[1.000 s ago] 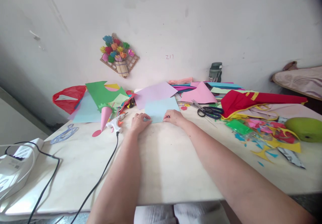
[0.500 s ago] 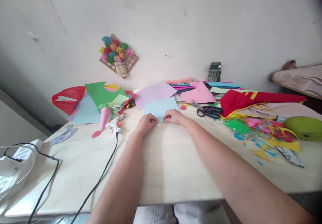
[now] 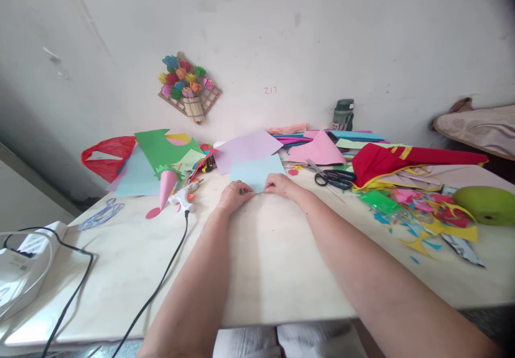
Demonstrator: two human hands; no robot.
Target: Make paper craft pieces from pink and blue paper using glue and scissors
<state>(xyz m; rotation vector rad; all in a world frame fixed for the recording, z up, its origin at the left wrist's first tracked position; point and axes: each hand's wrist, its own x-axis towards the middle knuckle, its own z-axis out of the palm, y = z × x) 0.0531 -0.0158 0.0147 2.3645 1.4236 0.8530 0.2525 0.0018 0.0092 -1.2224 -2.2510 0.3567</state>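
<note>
A light blue sheet of paper (image 3: 256, 171) lies flat in front of me, its far part meeting a lilac sheet (image 3: 247, 148). My left hand (image 3: 235, 195) pinches its near edge on the left, fingers curled inward. On the right side of that same edge, my right hand (image 3: 280, 186) pinches with thumb and fingers together. Between the two hands a short stretch of the edge shows. To the left of my left hand rests a white glue gun (image 3: 183, 198) beside a pink paper cone (image 3: 167, 186) with a green fringe.
Dark-handled scissors (image 3: 336, 178) lie right of my hands, near a pink sheet (image 3: 317, 150). Farther right are a red cloth (image 3: 386, 162), paper scraps (image 3: 426, 234) and a green fruit (image 3: 488, 205). A black cord (image 3: 161, 280) crosses the left side toward a power strip (image 3: 44, 242).
My right hand has shifted slightly to the right along the paper's near edge. The left hand stays almost in place, still at the edge.
</note>
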